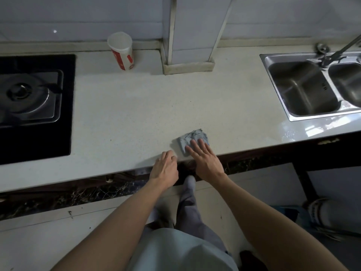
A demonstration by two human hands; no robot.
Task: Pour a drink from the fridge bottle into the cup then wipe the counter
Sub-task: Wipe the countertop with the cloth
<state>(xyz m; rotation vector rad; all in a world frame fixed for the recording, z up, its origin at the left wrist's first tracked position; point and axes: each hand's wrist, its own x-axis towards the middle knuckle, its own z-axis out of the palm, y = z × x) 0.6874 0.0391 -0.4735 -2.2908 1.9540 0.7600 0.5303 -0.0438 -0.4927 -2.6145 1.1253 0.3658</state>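
Observation:
A blue-grey cloth (192,138) lies bunched on the pale counter (136,114) near its front edge. My right hand (205,159) presses flat on the cloth's near side, fingers straight. My left hand (165,167) rests on the counter edge just left of the cloth, fingers loosely bent, holding nothing. A white paper cup with red print (122,50) stands upright at the back of the counter by the wall. No bottle is in view.
A black gas hob (35,106) fills the counter's left side. A steel double sink (312,87) with a tap (336,53) sits at the right. A tiled pillar (187,36) juts out behind the counter's middle. My legs stand below the edge.

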